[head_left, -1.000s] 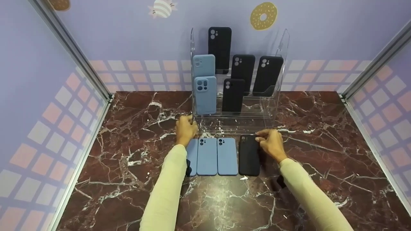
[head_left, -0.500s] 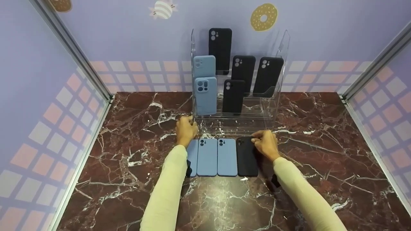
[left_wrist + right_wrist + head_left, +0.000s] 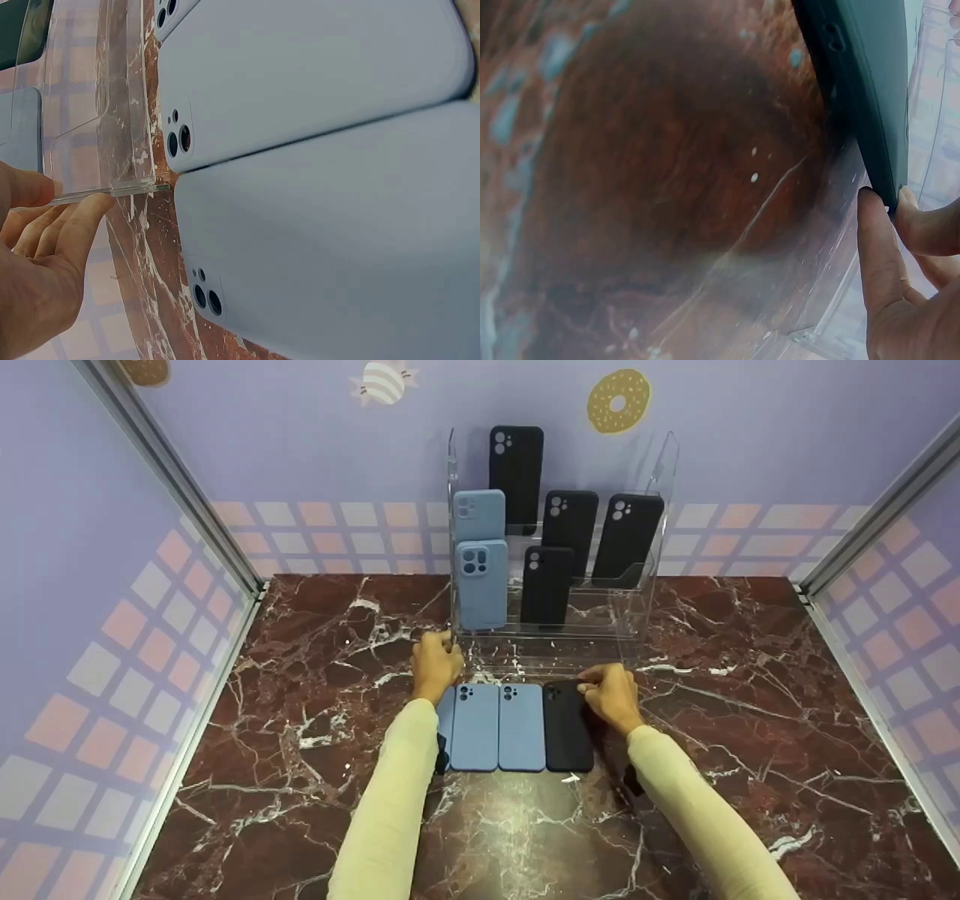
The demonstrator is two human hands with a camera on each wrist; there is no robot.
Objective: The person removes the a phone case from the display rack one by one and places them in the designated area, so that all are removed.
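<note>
A row of phone cases lies flat on the marble-patterned table: light blue cases, including one in the middle (image 3: 522,727), and a black phone case (image 3: 568,727) at the right end. The leftmost blue case (image 3: 445,724) is partly covered by my left arm. With thumb and fingertips, my right hand (image 3: 613,697) pinches the black case at its top right corner. On the other side, my left hand (image 3: 435,666) pinches the lower left side panel (image 3: 82,196) of a clear display stand (image 3: 559,649), thumb on one face and fingers on the other.
Upright in the tiered stand are several black cases, one at the top (image 3: 516,472), and two light blue ones, the front one (image 3: 483,592) at lower left. Behind it rises a lilac wall (image 3: 300,435) with printed sweets. Side panels (image 3: 97,660) border the table.
My right hand has slid the black case left until it meets the blue ones, and the row has shifted left with it. My left hand stays on the stand.
</note>
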